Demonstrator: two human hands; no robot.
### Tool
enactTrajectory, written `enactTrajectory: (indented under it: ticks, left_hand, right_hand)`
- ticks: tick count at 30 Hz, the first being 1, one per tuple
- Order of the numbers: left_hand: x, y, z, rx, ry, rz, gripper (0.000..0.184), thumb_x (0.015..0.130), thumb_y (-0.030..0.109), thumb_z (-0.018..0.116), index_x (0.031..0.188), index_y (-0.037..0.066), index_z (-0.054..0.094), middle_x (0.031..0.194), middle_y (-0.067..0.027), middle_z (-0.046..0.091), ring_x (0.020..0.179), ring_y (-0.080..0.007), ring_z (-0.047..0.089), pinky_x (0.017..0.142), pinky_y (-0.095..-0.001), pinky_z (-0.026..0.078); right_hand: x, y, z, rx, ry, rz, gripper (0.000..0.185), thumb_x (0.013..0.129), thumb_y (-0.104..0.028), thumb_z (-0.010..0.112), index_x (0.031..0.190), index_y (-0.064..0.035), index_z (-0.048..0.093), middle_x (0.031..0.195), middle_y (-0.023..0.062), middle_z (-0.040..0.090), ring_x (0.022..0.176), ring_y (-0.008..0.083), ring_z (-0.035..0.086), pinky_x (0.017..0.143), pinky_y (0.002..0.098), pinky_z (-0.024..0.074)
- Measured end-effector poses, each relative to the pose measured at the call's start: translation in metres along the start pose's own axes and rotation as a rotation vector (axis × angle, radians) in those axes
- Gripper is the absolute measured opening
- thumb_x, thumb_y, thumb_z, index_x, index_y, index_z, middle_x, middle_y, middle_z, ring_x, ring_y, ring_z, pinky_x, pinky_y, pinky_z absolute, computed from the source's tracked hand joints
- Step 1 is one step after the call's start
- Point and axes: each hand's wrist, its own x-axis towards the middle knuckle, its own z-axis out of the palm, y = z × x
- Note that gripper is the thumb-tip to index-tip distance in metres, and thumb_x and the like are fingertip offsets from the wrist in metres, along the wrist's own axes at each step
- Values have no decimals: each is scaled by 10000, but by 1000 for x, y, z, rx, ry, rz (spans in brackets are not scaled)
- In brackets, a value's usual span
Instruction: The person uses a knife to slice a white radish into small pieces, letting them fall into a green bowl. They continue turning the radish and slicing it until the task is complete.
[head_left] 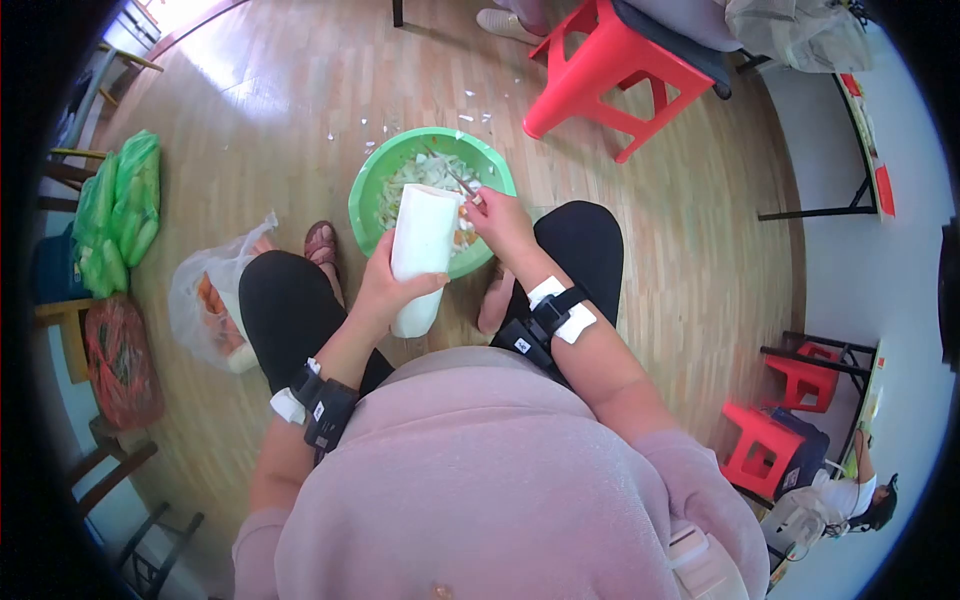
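My left hand [388,285] is wrapped round a thick white radish [424,235], peeled and cut flat at its upper end. It is tilted over the near rim of a green basin [361,205]. Pinched in my right hand [503,222] is a small knife [462,183], its narrow blade pointing up and left, close to the radish's cut end. Inside the basin lie many pale chopped pieces [400,172] with a few orange bits among them. The radish hides part of the basin, and my fingers cover the knife's handle.
White scraps lie on the wooden floor beyond the basin. To the left are a clear bag [205,300] with orange vegetables, green bags [120,210] and a red bag [120,360]. A red stool [625,75] with a seated person stands ahead; another person sits far right.
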Motion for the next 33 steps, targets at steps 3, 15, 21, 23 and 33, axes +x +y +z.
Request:
enactTrajectory:
  ticks: [3, 15, 21, 23, 33]
  left_hand:
    - [1, -4, -5, 15, 26, 27, 845, 590, 147, 797, 1292, -14, 355, 1128, -119, 547, 1012, -193, 560, 863, -343, 459]
    - [-2, -13, -9, 181, -166, 195, 856, 523, 134, 823, 1258, 16, 401, 1130, -88, 548, 1049, -184, 533, 918, -344, 419]
    - [1, -12, -13, 162, -163, 208, 899, 516, 87, 807, 1304, 35, 378, 1147, -57, 538, 1048, -158, 523, 920, -326, 406]
    - [1, -9, -12, 159, -171, 224, 893, 515, 82, 806, 1299, 35, 380, 1154, -57, 534, 1050, -163, 523, 921, -331, 408]
    - [4, -6, -12, -7, -112, 57, 823, 555, 162, 836, 1243, 22, 406, 1106, -86, 553, 1006, -173, 547, 875, -334, 446]
  right_hand:
    - [-1, 4, -2, 37, 38, -25, 189, 771, -175, 618, 762, 3, 555, 680, 171, 599, 646, 377, 581, 585, 421, 457]
    - [-43, -39, -40, 421, -8, -31, 227, 878, -202, 590, 946, 15, 596, 597, 49, 542, 542, 100, 499, 504, 267, 390]
    - [-52, -57, -56, 746, -119, 107, 216, 889, -170, 574, 966, 30, 602, 634, -8, 571, 551, 51, 497, 508, 225, 391]
    - [-54, -61, -58, 824, -174, 212, 221, 887, -170, 577, 961, 37, 602, 646, -15, 577, 546, 50, 497, 511, 222, 395]
    - [-65, -79, -61, -91, -45, -292, 119, 791, -193, 594, 806, -79, 563, 637, 98, 572, 590, 280, 589, 533, 381, 458]
